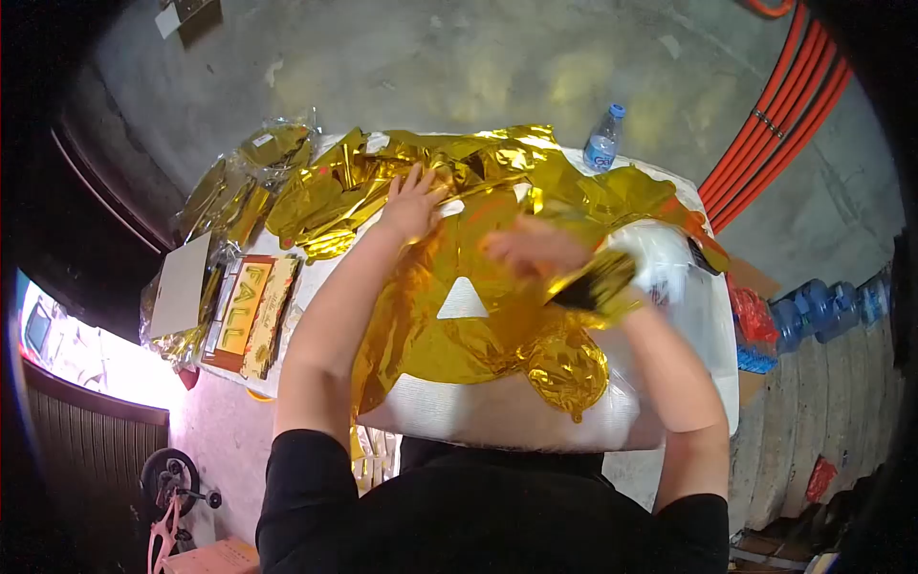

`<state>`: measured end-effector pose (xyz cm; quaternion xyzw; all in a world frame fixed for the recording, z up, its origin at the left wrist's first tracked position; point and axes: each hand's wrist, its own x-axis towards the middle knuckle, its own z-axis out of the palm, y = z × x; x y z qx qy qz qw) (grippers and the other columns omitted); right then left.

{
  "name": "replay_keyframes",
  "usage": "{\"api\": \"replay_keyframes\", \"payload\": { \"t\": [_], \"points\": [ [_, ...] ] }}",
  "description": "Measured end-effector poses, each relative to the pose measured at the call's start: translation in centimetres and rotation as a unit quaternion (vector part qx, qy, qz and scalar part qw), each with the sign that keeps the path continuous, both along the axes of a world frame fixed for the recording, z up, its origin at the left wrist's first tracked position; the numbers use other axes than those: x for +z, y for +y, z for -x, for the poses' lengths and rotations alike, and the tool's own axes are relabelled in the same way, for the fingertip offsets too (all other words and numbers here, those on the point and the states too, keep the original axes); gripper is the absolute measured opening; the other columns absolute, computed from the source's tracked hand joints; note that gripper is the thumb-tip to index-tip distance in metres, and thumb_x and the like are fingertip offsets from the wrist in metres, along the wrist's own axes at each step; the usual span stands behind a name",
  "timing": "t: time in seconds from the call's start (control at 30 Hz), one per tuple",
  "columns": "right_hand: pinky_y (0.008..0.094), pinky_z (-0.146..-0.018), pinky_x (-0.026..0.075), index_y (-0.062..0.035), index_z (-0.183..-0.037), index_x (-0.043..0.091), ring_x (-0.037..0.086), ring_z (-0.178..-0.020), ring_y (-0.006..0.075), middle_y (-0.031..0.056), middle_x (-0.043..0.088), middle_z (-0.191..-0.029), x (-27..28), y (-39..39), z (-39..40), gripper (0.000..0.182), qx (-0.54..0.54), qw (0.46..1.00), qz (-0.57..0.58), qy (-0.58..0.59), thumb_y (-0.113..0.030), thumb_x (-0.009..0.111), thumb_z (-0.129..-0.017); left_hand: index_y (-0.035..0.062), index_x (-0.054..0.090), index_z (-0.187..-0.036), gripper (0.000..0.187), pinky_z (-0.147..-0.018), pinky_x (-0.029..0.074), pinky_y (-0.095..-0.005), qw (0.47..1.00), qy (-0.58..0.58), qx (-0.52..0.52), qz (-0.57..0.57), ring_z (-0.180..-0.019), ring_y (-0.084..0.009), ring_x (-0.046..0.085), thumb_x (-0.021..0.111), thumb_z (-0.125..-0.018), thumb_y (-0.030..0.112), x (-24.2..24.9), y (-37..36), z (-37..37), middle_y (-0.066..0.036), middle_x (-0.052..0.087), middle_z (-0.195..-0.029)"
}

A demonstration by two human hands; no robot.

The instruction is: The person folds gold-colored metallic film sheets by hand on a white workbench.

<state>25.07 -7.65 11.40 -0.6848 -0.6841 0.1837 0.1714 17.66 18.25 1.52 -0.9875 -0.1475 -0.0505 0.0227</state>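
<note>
Head view: looking down on gold foil (pixel 445 349) spread over the worktop (pixel 314 277), near edge towards the body.
Left hand (pixel 413 206): resting on the foil's far left part, fingers loosely spread, apparently gripping nothing.
Right hand (pixel 540 247): over the foil's right side, fingers pointing left, too blurred to tell open from gripping (gold and dark material across the wrist).
White triangle (pixel 462 298): showing through the foil, closer to the body than both hands, nearer the right fingers.
Long axis: cannot tell, outline merging with crumpled gold pieces (pixel 478 153) beyond.
</note>
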Motion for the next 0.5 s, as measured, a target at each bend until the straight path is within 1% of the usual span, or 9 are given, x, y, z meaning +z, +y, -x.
{"api": "replay_keyframes", "payload": {
  "t": [0.03, 0.1, 0.13, 0.2, 0.23, 0.27, 0.37, 0.43, 0.5],
  "points": [
    [0.0458, -0.089, 0.043, -0.0081, -0.087, 0.058, 0.056, -0.115, 0.0263, 0.009, 0.062, -0.11, -7.5, 0.5, -1.6, 0.009, 0.188, 0.928, -0.317, -0.055, -0.007, 0.057, -0.078, 0.0207, 0.044, -0.139, 0.057, -0.113, 0.017, -0.0532, 1.0, -0.002, -0.001, 0.0, -0.143, -0.0315, 0.014, 0.061, -0.085, 0.027, 0.1, 0.2, 0.0, -0.011, 0.026, -0.152],
    [0.0502, -0.092, 0.04, -0.0074, -0.086, 0.056, 0.054, -0.117, 0.0291, 0.0094, 0.062, -0.11, -7.3, -0.5, 3.0, 0.014, 0.155, 0.973, -0.164, -0.049, -0.004, 0.053, -0.073, 0.0206, 0.045, -0.137, 0.055, -0.113, 0.018, -0.053, 0.999, -0.022, -0.005, 0.03, -0.143, -0.0319, 0.014, 0.061, -0.085, 0.025, 0.0, 0.8, 0.4, -0.011, 0.026, -0.152],
    [0.0502, -0.092, 0.04, -0.0074, -0.086, 0.056, 0.054, -0.117, 0.0291, 0.0094, 0.062, -0.11, -8.2, -0.8, 3.8, 0.014, 0.153, 0.973, -0.164, -0.047, -0.004, 0.053, -0.073, 0.0185, 0.048, -0.134, 0.051, -0.111, 0.021, -0.0531, 0.996, -0.079, -0.035, 0.035, -0.141, -0.0339, 0.019, 0.06, -0.085, 0.023, 0.2, 0.6, 1.0, -0.012, 0.031, -0.149],
    [0.0534, -0.1, 0.036, -0.0063, -0.087, 0.055, 0.053, -0.12, 0.0291, 0.0109, 0.061, -0.112, -10.2, -1.2, 4.8, 0.016, 0.171, 0.981, -0.084, -0.018, -0.002, 0.055, -0.072, 0.0162, 0.051, -0.131, 0.047, -0.111, 0.024, -0.0516, 0.994, -0.069, -0.057, 0.07, -0.138, -0.0359, 0.024, 0.06, -0.085, 0.022, 1.0, -0.1, 2.6, -0.013, 0.036, -0.146],
    [0.0534, -0.1, 0.036, -0.0063, -0.087, 0.055, 0.053, -0.12, 0.0291, 0.0109, 0.061, -0.112, -10.6, -1.6, 5.3, 0.016, 0.171, 0.982, -0.084, -0.015, -0.002, 0.055, -0.072, 0.0139, 0.053, -0.127, 0.044, -0.11, 0.028, -0.05, 0.99, -0.061, -0.077, 0.104, -0.136, -0.0379, 0.03, 0.059, -0.085, 0.021, 1.3, -0.6, 3.6, -0.015, 0.041, -0.143],
    [0.0536, -0.102, 0.034, -0.0062, -0.085, 0.055, 0.052, -0.12, 0.029, 0.0109, 0.061, -0.112, -11.0, -1.8, 5.7, 0.015, 0.178, 0.978, -0.107, 0.015, -0.002, 0.055, -0.071, 0.009, 0.057, -0.12, 0.037, -0.106, 0.034, -0.0464, 0.977, -0.108, -0.133, 0.125, -0.129, -0.0399, 0.039, 0.058, -0.085, 0.018, 1.0, -0.9, 4.7, -0.017, 0.05, -0.133],
    [0.0538, -0.103, 0.034, -0.0061, -0.083, 0.056, 0.052, -0.119, 0.029, 0.0111, 0.06, -0.113, -11.2, -1.9, 6.3, 0.015, 0.184, 0.971, -0.142, 0.056, -0.001, 0.056, -0.07, 0.0052, 0.059, -0.116, 0.035, -0.104, 0.039, -0.043, 0.964, -0.103, -0.148, 0.197, -0.124, -0.0408, 0.044, 0.06, -0.083, 0.016, 1.0, -3.0, 8.2, -0.019, 0.054, -0.127],
    [0.0539, -0.102, 0.035, -0.0062, -0.082, 0.056, 0.052, -0.119, 0.0291, 0.0113, 0.06, -0.113, -11.2, -1.9, 6.7, 0.015, 0.181, 0.969, -0.151, 0.07, -0.001, 0.057, -0.069, 0.0038, 0.059, -0.117, 0.035, -0.104, 0.038, -0.0418, 0.963, -0.086, -0.157, 0.203, -0.125, -0.0396, 0.044, 0.061, -0.084, 0.014, 0.6, -3.9, 10.2, -0.02, 0.054, -0.127],
    [0.0494, -0.099, 0.039, -0.0074, -0.083, 0.056, 0.055, -0.114, 0.0296, 0.0115, 0.059, -0.113, -11.0, -1.7, 6.7, 0.015, 0.161, 0.967, -0.194, 0.033, -0.001, 0.059, -0.07, 0.0025, 0.059, -0.119, 0.035, -0.105, 0.038, -0.0405, 0.961, -0.071, -0.168, 0.207, -0.126, -0.0385, 0.044, 0.062, -0.085, 0.012, 0.8, -4.8, 11.6, -0.021, 0.054, -0.127]
  ]
}}
